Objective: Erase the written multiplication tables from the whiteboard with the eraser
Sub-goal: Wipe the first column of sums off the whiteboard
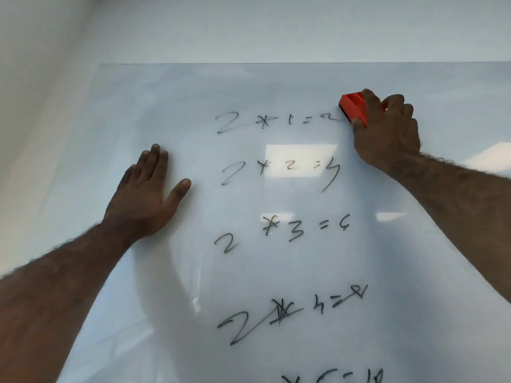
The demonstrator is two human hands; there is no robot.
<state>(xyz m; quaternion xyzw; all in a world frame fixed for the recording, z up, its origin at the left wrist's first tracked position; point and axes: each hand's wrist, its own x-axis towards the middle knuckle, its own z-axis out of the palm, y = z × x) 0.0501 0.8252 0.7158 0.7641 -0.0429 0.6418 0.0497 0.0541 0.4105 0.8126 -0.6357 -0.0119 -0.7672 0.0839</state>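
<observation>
Right hand (387, 128): pinching the red eraser (354, 107), at the end of the top sum.
Left hand (146, 194): fingers spread flat on the whiteboard (193, 106).
Sums (282, 172): five rows remain.

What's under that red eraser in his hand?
The eraser, held by the right hand, sits on the whiteboard at the right end of the top line. Its dark pad shows at the lower edge. Any writing beneath it is covered.
</observation>
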